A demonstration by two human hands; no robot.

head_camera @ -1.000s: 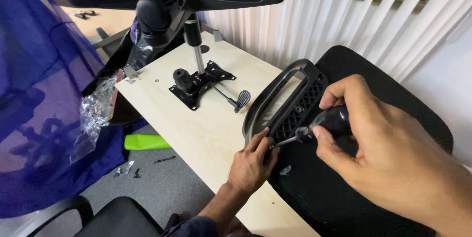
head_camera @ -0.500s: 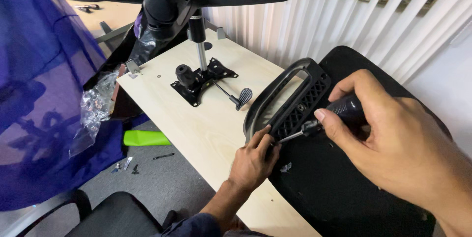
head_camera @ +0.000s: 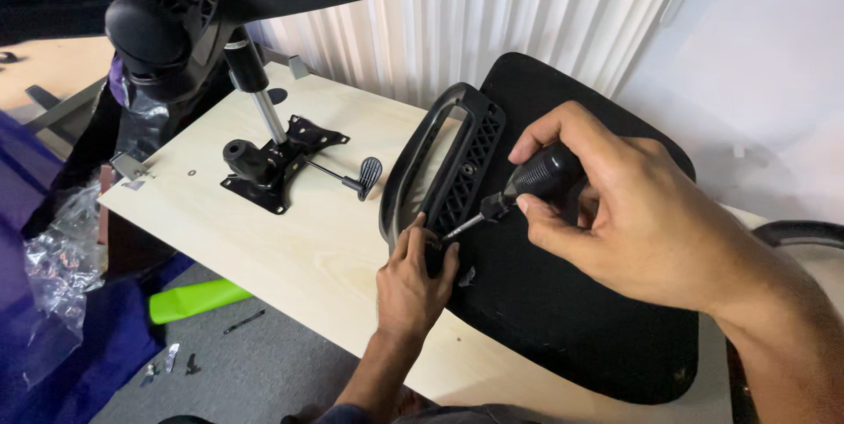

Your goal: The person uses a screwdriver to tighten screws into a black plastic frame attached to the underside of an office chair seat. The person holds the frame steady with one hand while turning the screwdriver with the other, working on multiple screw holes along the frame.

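From the head view, the right hand (head_camera: 642,222) is closing its grip around a black screwdriver (head_camera: 519,191), whose tip is meeting the lower end of a black armrest (head_camera: 448,169). The left hand (head_camera: 413,283) is pinching that same end with its fingertips, just beside the tip. The armrest is lying against a black seat pad (head_camera: 571,318) on the counter (head_camera: 264,239). Further left, a chair base (head_camera: 272,156) is standing on the counter.
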